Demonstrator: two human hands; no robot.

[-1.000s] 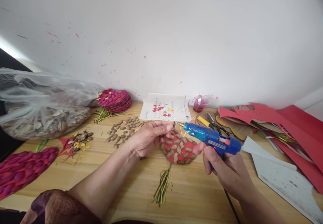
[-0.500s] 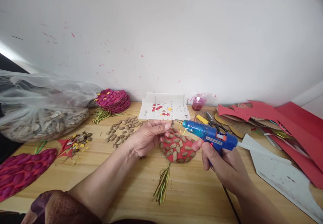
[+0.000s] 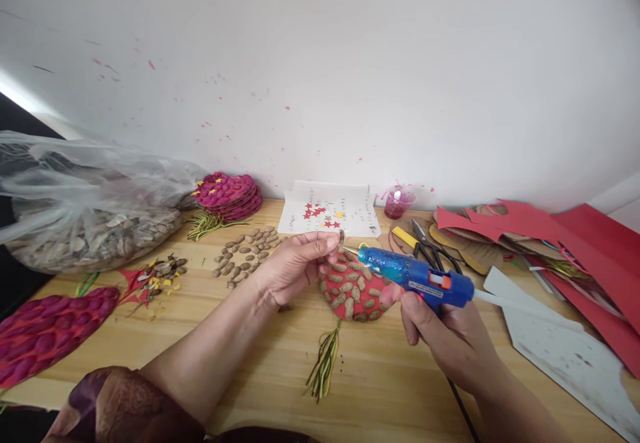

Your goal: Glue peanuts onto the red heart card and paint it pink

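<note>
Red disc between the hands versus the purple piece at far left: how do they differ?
The red disc carries tan peanuts; the purple piece carries purple lumps. The red disc lies within frame; the purple piece is cut by the left edge. Both show red backing.

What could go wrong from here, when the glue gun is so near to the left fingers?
The nozzle is close to the fingertips of the left hand; if hot, it could burn them should the right hand slip. The small piece sticks out from the pinch, so a bump might knock it loose. Glue might also drip on the red disc, which seems to lie below.
</note>
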